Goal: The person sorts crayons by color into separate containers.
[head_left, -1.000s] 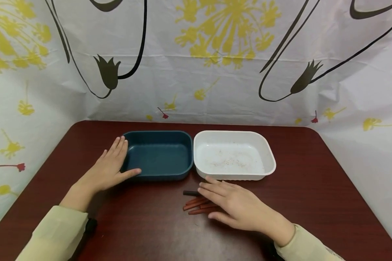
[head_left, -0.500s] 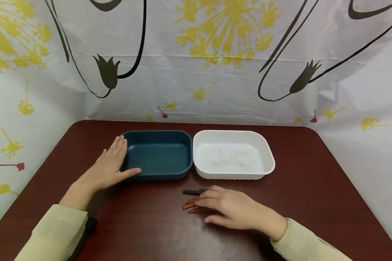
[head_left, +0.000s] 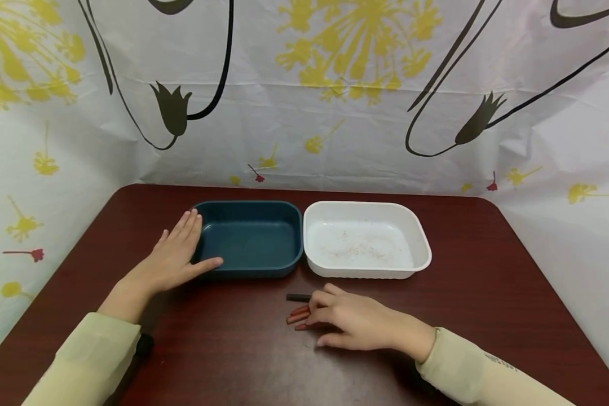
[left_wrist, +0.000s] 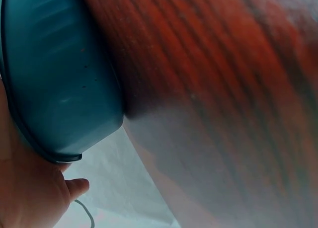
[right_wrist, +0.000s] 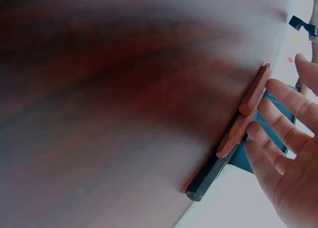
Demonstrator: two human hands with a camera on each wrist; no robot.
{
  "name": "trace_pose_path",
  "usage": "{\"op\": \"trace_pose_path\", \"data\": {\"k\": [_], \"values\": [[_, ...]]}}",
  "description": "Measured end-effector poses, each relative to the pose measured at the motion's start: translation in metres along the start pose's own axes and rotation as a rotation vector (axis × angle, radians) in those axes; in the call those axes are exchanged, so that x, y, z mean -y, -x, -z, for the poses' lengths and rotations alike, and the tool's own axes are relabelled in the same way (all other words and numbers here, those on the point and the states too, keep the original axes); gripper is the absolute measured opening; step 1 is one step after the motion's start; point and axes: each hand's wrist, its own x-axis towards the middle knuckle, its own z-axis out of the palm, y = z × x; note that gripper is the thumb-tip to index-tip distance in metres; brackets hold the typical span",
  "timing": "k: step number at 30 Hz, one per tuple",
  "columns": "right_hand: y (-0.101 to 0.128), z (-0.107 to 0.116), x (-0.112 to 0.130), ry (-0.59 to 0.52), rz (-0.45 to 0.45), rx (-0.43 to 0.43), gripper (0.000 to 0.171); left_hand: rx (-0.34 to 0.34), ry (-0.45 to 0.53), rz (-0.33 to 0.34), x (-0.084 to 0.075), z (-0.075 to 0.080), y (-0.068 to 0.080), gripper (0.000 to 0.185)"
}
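Resting flat, left hand (head_left: 175, 262) against blue tray (head_left: 251, 237) — right hand (head_left: 357, 321) fingers loose on sticks (head_left: 298, 316); white tray (head_left: 367, 242) crumb-dusted.

The head view is bright and evenly lit, sharp from near to far, with soft shadows under both forearms and a faint sheen on the desk (head_left: 233, 349). Its edges bow slightly. Both wrist views are dimmer and badly out of focus: the wood grain smears into streaks, with a pale glare across the desk surface.

L hand (head_left: 175, 259) on blue tray (head_left: 251, 269), R hand (head_left: 357, 322) on sticks (head_left: 298, 314).
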Motion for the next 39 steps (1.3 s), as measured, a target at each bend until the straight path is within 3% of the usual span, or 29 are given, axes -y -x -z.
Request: {"op": "trace_pose_path", "data": {"k": [8, 15, 39], "values": [[-0.009, 0.000, -0.003, -0.005, -0.042, 0.048, 0.025, 0.003, -0.011, -0.001, 0.000, 0.000, -0.001, 0.110], [-0.013, 0.000, -0.007, 0.012, -0.055, 0.052, 0.012, -0.004, -0.013, 0.003, 0.000, -0.001, -0.003, 0.110], [-0.014, 0.002, -0.007, 0.003, -0.044, 0.059, 0.013, -0.020, -0.003, 0.017, 0.000, -0.002, -0.001, 0.115]]}}
